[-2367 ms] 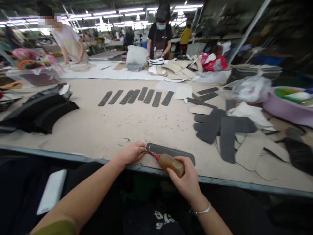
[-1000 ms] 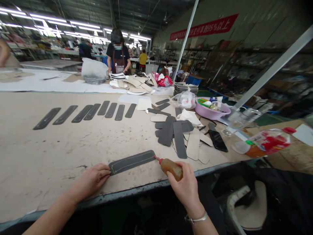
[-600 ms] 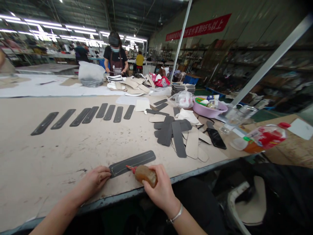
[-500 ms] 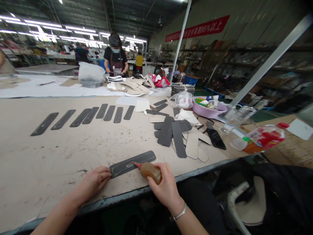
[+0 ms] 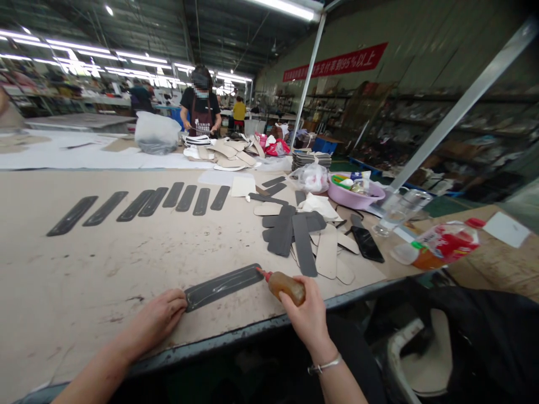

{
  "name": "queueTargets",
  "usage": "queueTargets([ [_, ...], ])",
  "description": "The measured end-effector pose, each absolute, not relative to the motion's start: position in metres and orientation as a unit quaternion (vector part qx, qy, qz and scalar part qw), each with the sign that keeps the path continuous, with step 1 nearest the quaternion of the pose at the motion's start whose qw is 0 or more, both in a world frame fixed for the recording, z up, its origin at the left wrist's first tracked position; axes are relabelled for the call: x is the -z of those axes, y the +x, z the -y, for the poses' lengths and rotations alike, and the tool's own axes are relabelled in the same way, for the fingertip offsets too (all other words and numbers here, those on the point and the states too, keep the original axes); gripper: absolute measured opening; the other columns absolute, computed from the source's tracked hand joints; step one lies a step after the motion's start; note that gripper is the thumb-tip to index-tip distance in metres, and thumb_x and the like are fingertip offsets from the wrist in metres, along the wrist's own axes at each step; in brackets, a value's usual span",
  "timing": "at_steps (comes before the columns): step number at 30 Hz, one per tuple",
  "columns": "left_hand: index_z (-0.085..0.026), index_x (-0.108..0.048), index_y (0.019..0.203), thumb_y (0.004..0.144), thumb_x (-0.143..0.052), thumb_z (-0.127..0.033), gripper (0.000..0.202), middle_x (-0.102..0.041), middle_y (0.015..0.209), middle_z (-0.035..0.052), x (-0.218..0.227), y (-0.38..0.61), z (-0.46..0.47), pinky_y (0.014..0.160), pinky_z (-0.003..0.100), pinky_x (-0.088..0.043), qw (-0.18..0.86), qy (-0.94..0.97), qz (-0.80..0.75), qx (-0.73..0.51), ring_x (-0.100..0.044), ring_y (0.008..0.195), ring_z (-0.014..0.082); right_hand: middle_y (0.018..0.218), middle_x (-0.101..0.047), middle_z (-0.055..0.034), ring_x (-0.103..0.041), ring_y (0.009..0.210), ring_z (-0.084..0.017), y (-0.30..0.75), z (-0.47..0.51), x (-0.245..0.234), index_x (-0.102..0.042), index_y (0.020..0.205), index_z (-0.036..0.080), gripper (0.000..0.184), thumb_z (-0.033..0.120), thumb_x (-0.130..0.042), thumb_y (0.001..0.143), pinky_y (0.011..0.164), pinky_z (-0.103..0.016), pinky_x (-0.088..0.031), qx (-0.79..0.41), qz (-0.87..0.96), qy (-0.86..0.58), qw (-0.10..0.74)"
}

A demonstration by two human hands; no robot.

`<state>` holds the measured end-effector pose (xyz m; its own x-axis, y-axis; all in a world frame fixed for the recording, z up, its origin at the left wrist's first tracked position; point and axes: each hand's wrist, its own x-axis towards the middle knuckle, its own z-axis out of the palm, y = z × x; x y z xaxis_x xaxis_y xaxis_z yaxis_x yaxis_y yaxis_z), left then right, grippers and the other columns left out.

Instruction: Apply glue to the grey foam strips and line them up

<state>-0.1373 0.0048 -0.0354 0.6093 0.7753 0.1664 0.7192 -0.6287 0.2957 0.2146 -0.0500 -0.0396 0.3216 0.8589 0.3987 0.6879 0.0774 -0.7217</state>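
Observation:
A long dark grey strip [image 5: 223,286] lies flat near the table's front edge, with a shiny line of glue along it. My left hand [image 5: 158,320] presses its fingertips on the strip's left end, fingers bent. My right hand [image 5: 305,314] grips a small amber glue bottle [image 5: 286,286] whose red nozzle touches the strip's right end.
A row of several glued dark strips [image 5: 138,203] lies further back. A heap of grey and beige pieces [image 5: 303,238] sits to the right, beside a black phone [image 5: 366,242], a pink basin [image 5: 356,193] and a lying bottle [image 5: 442,247]. A person [image 5: 201,109] works at the far side.
My right hand ran the bottle's nozzle along the strip from its middle to its right end, leaving a glue line. My left hand stayed on the left end. The view shifted slightly.

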Motion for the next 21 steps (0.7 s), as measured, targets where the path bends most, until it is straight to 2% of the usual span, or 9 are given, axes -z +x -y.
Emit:
queueTargets([
  [15, -0.019, -0.061, 0.083, 0.091, -0.03, -0.017, 0.032, -0.063, 0.091, 0.0061, 0.0406, -0.1355, 0.0003, 0.078, 0.026, -0.049, 0.12, 0.883, -0.438, -0.117, -0.061, 0.085, 0.0164, 0.093, -0.06, -0.0066, -0.059, 0.085, -0.025, 0.2192, 0.0555, 0.0427, -0.054, 0.099, 0.02, 0.031, 0.034, -0.061, 0.072, 0.078, -0.039, -0.049, -0.123, 0.572, -0.675, 0.448],
  [21, -0.019, -0.06, 0.082, 0.09, -0.027, -0.016, 0.033, -0.061, 0.089, 0.0069, 0.0329, -0.1321, 0.0032, 0.077, 0.027, -0.048, 0.121, 0.881, -0.446, -0.103, -0.06, 0.084, 0.0175, 0.095, -0.06, -0.0076, -0.059, 0.088, -0.028, 0.222, 0.0533, 0.0483, -0.055, 0.098, 0.019, 0.037, 0.042, -0.063, 0.068, 0.08, -0.042, -0.048, -0.134, 0.539, -0.693, 0.46],
])
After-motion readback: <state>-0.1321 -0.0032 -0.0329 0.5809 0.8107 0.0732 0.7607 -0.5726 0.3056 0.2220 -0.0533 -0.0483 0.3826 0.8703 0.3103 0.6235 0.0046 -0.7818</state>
